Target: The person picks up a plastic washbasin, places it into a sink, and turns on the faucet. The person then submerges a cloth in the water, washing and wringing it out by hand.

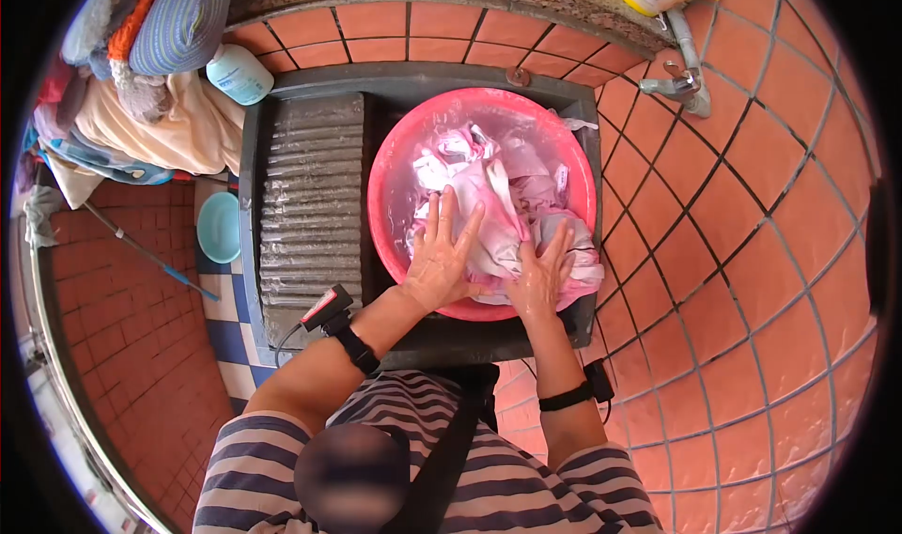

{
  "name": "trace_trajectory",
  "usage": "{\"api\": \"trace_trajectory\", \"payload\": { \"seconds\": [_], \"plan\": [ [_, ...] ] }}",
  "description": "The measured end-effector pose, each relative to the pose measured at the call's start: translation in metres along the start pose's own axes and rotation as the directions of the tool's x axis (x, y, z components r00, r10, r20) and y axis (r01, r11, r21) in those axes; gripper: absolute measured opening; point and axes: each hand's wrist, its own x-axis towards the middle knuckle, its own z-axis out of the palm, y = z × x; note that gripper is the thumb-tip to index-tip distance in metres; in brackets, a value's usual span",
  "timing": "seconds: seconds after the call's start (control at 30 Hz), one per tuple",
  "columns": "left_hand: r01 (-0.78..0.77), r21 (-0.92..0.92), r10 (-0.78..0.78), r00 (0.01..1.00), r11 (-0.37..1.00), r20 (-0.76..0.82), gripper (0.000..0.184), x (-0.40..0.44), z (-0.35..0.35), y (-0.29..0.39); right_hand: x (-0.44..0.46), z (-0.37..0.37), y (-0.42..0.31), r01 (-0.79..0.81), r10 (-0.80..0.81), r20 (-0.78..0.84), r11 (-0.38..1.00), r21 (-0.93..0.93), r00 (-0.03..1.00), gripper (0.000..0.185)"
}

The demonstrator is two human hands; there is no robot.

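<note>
Pink and white wet cloth (503,191) lies bunched in a pink basin (388,163) of water. My left hand (442,257) rests on the cloth's lower left part, palm down, with its fingers spread. Beside it, my right hand (542,276) presses on the cloth near the basin's front right edge, its fingers apart and pointing away from me. Some cloth bulges over the rim to the right of that hand. Neither hand is closed round the cloth.
The basin sits in a dark sink with a ridged washboard (315,201) on its left. A white bottle (240,74) stands at the back left corner, near piled fabrics (155,121). A light blue bowl (219,227) is left of the sink. A tap (672,86) projects at the back right.
</note>
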Motion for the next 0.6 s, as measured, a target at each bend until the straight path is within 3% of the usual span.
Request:
{"api": "trace_trajectory", "payload": {
  "seconds": [0.03, 0.1, 0.23, 0.33, 0.37, 0.47, 0.5, 0.6],
  "plan": [
    [0.011, 0.008, -0.012, 1.000, 1.000, 0.015, 0.131, 0.014, 0.008, -0.007, 0.011, 0.026, 0.006, -0.004, 0.004, 0.014, 1.000, 0.014, 1.000, 0.044],
    [0.151, 0.241, -0.211, 0.947, 0.959, 0.243, 0.126, 0.030, 0.023, -0.017, 0.023, 0.057, 0.014, 0.130, -0.138, 0.134, 0.989, 0.063, 0.981, 0.060],
    [0.291, 0.226, -0.355, 0.873, 0.930, 0.336, 0.120, 0.069, 0.043, -0.034, 0.067, 0.082, 0.026, 0.081, -0.137, 0.305, 0.979, 0.189, 0.942, 0.061],
    [0.337, 0.151, -0.368, 0.878, 0.929, 0.307, 0.114, 0.092, 0.086, -0.064, 0.091, 0.100, 0.023, 0.039, -0.089, 0.286, 0.984, 0.176, 0.954, 0.057],
    [0.339, 0.356, -0.466, 0.800, 0.871, 0.378, 0.103, 0.105, 0.063, -0.045, 0.098, 0.105, 0.021, -0.048, -0.018, 0.399, 0.987, 0.155, 0.917, 0.067],
    [0.361, 0.406, -0.509, 0.784, 0.840, 0.356, 0.089, 0.112, 0.096, -0.069, 0.104, 0.113, 0.014, 0.047, -0.058, 0.365, 0.998, 0.040, 0.929, 0.081],
    [0.368, 0.410, -0.519, 0.775, 0.835, 0.361, 0.089, 0.112, 0.105, -0.075, 0.096, 0.155, 0.031, 0.080, -0.124, 0.315, 0.985, 0.150, 0.941, 0.090],
    [0.130, 0.409, -0.377, 0.693, 0.903, 0.614, 0.075, 0.116, 0.116, -0.082, 0.101, 0.121, 0.020, 0.110, -0.170, 0.242, 0.963, 0.245, 0.955, 0.089]
  ]
}}
